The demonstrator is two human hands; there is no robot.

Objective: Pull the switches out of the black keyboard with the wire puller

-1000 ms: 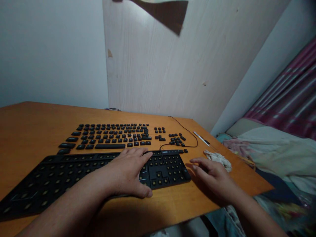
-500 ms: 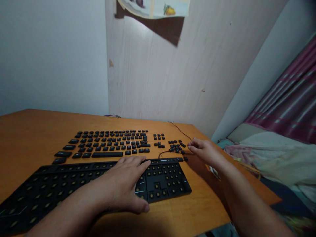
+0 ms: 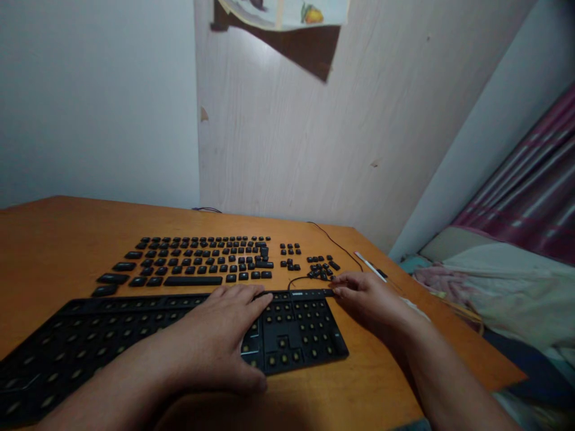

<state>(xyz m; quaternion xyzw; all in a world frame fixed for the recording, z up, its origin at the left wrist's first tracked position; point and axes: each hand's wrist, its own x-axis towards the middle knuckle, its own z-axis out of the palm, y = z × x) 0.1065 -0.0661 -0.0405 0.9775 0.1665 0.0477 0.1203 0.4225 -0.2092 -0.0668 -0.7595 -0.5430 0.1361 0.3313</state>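
A black keyboard [image 3: 283, 332] with its keys stripped off lies on the table, its bare switch posts showing. Spread across its middle, my left hand [image 3: 224, 335] rests with the fingers extended and the thumb apart near the front edge. Beyond the keyboard's upper right corner, my right hand [image 3: 363, 296] is low over the table, thumb and fingers bent together. Its fingertips are at a spot beside a small pile of loose keycaps [image 3: 320, 269]; what lies between them is hidden. Rows of black keycaps [image 3: 197, 261] and a long space bar [image 3: 193, 281] sit behind the keyboard.
The wooden table [image 3: 90, 239] meets the wall at the back. A thin black cable [image 3: 335, 239] runs towards the right. A white stick-like object [image 3: 371, 266] lies beyond my right hand. Bedding [image 3: 489, 281] and a striped curtain [image 3: 525, 185] are off to the right.
My right hand has come down and slightly left, to the keyboard's upper right corner, covering the loose keycap there. The white stick-like object has come into sight. My left hand stays on the keyboard.
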